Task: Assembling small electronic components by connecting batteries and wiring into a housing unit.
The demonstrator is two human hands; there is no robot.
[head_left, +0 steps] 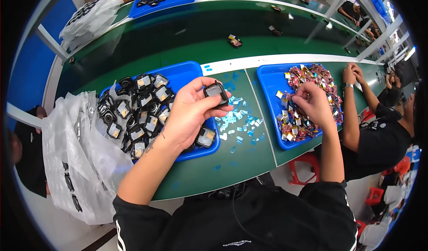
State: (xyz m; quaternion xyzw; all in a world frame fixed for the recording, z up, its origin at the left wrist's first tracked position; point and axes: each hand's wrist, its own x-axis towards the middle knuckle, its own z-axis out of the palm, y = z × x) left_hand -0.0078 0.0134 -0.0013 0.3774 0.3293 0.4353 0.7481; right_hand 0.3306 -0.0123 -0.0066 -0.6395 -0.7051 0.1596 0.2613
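Note:
My left hand (189, 106) grips a small black square watch case (215, 92) with a greyish inner face turned up. It is held between thumb and fingers above the green table. Below that hand stands a blue tray (215, 147) heaped with similar black watch cases (151, 122). Over a second blue tray (264, 90), to the right, my right hand (315, 106) is closed, thumb and fingertips pressed together. What lies between them cannot be made out. That tray holds many small reddish parts with silver and yellow pieces (292, 128).
Blue and white film scraps (238, 121) lie between the trays. White plastic bags (78, 157) hang at the left. Beyond a white rail (240, 63) runs a green belt (178, 37) carrying a few parts (234, 41). A co-worker's hands (352, 72) are close at right.

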